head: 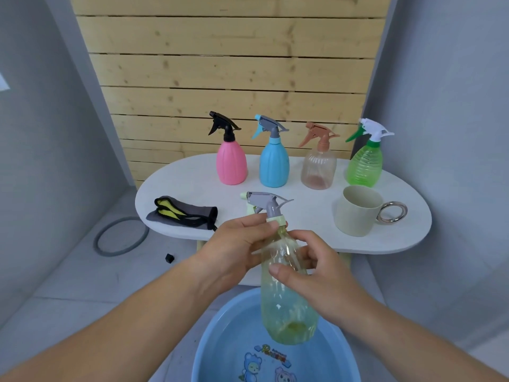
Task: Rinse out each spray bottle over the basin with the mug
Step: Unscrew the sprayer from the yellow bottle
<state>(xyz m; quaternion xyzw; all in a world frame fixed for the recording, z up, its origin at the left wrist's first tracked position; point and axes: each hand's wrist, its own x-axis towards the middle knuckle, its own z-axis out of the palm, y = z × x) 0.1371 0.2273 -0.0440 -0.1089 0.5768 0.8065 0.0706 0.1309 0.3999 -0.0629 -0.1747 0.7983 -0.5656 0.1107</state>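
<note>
1. The pale yellow translucent plastic spray bottle (pixel 286 293) is held upright in front of the front edge of the white oval table (pixel 192 183). Its base hangs over the round blue plastic basin (pixel 225 326) below.
2. The step in hand is judged to be the unscrewing of the grey trigger head (pixel 267 202) at its pale green collar (pixel 274 219).
3. The left hand (pixel 234 252) is closed about the neck, its fingers (pixel 264 227) curled against the collar.
4. The right hand (pixel 311 271) is wrapped round the upper body of the bottle, with the thumb (pixel 278 271) laid across the front.
5. The body should be held firmly without being crushed, and only the collar turned. The bottle is best kept above the basin so that drips are caught.
6. The dip tube should be drawn straight up once the head is loose.
7. The cream mug with a metal ring handle (pixel 358 210) stands near the table's front right edge, within reach for filling.
</note>
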